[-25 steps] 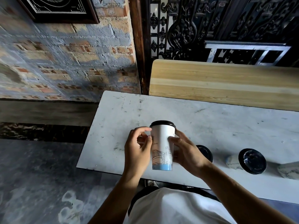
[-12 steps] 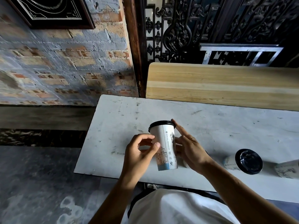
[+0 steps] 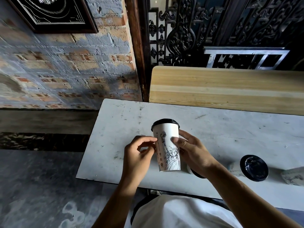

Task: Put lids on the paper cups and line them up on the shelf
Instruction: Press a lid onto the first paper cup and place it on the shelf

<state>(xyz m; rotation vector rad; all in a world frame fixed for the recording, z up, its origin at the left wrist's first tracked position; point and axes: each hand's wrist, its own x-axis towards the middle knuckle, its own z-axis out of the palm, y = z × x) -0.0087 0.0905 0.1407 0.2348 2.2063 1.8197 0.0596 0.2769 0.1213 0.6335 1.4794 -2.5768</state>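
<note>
A tall white paper cup (image 3: 167, 145) with a black lid and a statue drawing stands upright above the white table (image 3: 213, 129), held between both hands. My left hand (image 3: 138, 155) pinches its left side with the fingertips. My right hand (image 3: 192, 152) grips its right side, thumb on the front. Another lidded cup (image 3: 253, 167) stands to the right on the table. Behind my right wrist a further lidded cup (image 3: 191, 171) is mostly hidden. A light wooden shelf (image 3: 230, 88) runs behind the table.
Part of another paper cup (image 3: 293, 176) shows at the right edge. A brick wall with a dark framed picture (image 3: 54, 14) is at the left, black ornate ironwork (image 3: 213, 30) behind the shelf. The floor lies below the table's left edge.
The cup has been turned between my hands: the bridge drawing has gone round and the statue drawing now faces me. My right thumb moved onto the front.
</note>
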